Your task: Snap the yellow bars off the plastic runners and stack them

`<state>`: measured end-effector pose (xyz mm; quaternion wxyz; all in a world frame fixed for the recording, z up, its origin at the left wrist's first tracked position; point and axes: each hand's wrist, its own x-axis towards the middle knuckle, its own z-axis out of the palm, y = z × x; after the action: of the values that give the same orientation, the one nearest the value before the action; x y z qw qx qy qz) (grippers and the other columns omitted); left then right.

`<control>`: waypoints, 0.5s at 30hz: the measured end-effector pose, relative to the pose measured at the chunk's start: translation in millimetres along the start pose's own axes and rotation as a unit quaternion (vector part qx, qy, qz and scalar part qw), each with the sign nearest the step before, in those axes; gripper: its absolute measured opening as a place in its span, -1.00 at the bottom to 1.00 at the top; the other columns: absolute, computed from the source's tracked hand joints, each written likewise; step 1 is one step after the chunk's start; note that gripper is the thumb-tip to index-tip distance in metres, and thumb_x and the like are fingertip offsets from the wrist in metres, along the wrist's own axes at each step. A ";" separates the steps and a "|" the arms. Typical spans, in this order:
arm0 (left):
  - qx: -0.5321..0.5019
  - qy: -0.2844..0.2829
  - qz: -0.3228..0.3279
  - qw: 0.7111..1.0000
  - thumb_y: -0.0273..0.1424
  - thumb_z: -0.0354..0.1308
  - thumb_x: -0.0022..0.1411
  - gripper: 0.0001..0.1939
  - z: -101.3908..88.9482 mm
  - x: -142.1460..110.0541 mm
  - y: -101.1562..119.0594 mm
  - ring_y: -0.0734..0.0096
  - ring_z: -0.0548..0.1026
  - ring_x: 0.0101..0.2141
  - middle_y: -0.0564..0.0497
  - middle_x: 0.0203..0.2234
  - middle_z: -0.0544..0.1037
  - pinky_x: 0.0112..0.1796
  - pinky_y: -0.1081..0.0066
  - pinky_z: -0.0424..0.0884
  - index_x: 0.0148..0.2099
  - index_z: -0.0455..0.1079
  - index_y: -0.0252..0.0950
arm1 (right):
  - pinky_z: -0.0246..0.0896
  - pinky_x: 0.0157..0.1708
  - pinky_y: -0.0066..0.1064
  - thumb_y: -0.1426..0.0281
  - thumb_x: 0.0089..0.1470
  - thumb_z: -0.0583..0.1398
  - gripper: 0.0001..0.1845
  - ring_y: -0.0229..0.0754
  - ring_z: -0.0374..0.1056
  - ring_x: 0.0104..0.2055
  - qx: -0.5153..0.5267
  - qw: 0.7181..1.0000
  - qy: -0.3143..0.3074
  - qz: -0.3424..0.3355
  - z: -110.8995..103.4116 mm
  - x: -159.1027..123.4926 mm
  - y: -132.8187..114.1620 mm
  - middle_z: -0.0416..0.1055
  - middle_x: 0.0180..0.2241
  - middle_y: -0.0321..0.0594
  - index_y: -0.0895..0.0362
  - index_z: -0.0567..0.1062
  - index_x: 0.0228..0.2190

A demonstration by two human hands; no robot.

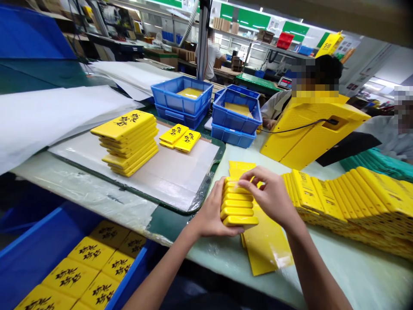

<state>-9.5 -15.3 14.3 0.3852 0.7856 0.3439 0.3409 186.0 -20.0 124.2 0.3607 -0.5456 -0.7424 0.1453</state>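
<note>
My left hand (209,213) is wrapped round a short stack of yellow plastic casings (238,202), flat pieces with rounded edges, held above the bench. At the stack's far upper end is my right hand (266,189), its fingers curled and the fingertips close together against the casings. Whether it pinches anything there is hidden. Beneath both hands lie flat yellow sheets (267,245), one with a shiny patch. To the left, a tall pile of yellow casings (129,142) with black brush lettering stands on a covered mat (180,172), beside a few smaller lettered yellow pieces (187,141).
Long rows of yellow casings (351,193) line the bench's right side. Stacked blue bins (182,103) stand at the back. A blue crate (41,254) with lettered casings sits low left. Beyond a large yellow box (309,129) is a co-worker (280,103).
</note>
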 end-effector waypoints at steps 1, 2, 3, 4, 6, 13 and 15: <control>-0.003 0.001 -0.002 1.000 0.12 0.45 -0.06 0.44 0.0 0.0 1.0 -0.32 -0.01 0.47 -0.53 0.44 -0.04 0.43 -0.19 0.01 0.52 -0.32 -0.49 | 0.19 -0.27 -0.36 0.41 0.25 0.32 -0.92 -0.22 0.35 -0.32 0.018 0.999 -0.029 0.000 5.8 -0.1 -2.7 0.49 -0.32 -0.26 0.13 0.57 -0.32; -0.004 0.001 -0.003 1.000 0.10 0.45 -0.06 0.43 0.0 0.1 1.9 -0.31 -0.01 0.47 -0.52 0.44 -0.03 0.43 -0.17 0.01 0.51 -0.31 -0.49 | 0.19 -0.26 -0.36 0.42 0.25 0.31 -0.93 -0.21 0.35 -0.32 0.016 0.999 -0.043 0.000 10.7 -0.1 -4.6 0.48 -0.31 -0.26 0.14 0.57 -0.32; -0.004 0.000 -0.004 1.000 0.09 0.46 -0.06 0.43 0.0 0.3 2.5 -0.30 -0.01 0.47 -0.52 0.44 -0.03 0.44 -0.16 0.00 0.51 -0.30 -0.49 | 0.19 -0.25 -0.35 0.45 0.25 0.30 -0.93 -0.21 0.35 -0.31 0.004 0.999 -0.047 -0.002 14.3 0.0 -5.4 0.47 -0.32 -0.25 0.15 0.54 -0.32; -0.002 -0.002 -0.005 1.000 0.10 0.46 -0.07 0.44 0.0 0.5 2.9 -0.31 -0.02 0.47 -0.52 0.44 -0.03 0.44 -0.15 -0.01 0.52 -0.30 -0.50 | 0.18 -0.24 -0.35 0.49 0.26 0.27 -0.91 -0.20 0.35 -0.30 -0.011 0.999 -0.048 -0.005 16.1 0.2 -4.9 0.46 -0.32 -0.24 0.17 0.51 -0.34; 0.002 -0.004 -0.008 1.000 0.12 0.46 -0.07 0.45 -0.2 0.7 2.7 -0.32 -0.05 0.48 -0.53 0.45 -0.05 0.44 -0.16 -0.03 0.52 -0.31 -0.51 | 0.16 -0.24 -0.33 0.55 0.25 0.23 -0.86 -0.17 0.35 -0.29 -0.048 0.997 -0.056 -0.005 13.8 1.4 0.1 0.44 -0.33 -0.21 0.18 0.45 -0.38; -0.010 -0.010 -0.010 1.000 0.13 0.48 -0.09 0.53 -1.2 -2.2 -2.2 -0.36 -0.11 0.49 -0.53 0.47 -0.11 0.44 -0.22 -0.10 0.55 -0.39 -0.48 | 0.04 -0.34 -0.31 0.44 0.29 0.25 -0.83 -0.15 0.29 -0.34 -0.174 0.976 0.118 0.052 -13.0 12.7 21.1 0.43 -0.34 -0.18 0.17 0.46 -0.39; -0.017 -0.004 -0.007 1.000 0.12 0.47 -0.08 0.50 -1.2 -1.7 -2.1 -0.33 -0.07 0.48 -0.52 0.46 -0.07 0.44 -0.21 -0.07 0.54 -0.37 -0.48 | 0.14 -0.32 -0.36 0.42 0.27 0.28 -0.86 -0.19 0.33 -0.32 -0.052 0.996 0.077 0.007 -8.2 17.5 15.7 0.46 -0.33 -0.23 0.16 0.51 -0.37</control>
<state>-12.0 -15.3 12.6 0.4023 0.7780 0.3416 0.3407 200.2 0.2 126.9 0.3867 -0.5784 -0.7151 0.0671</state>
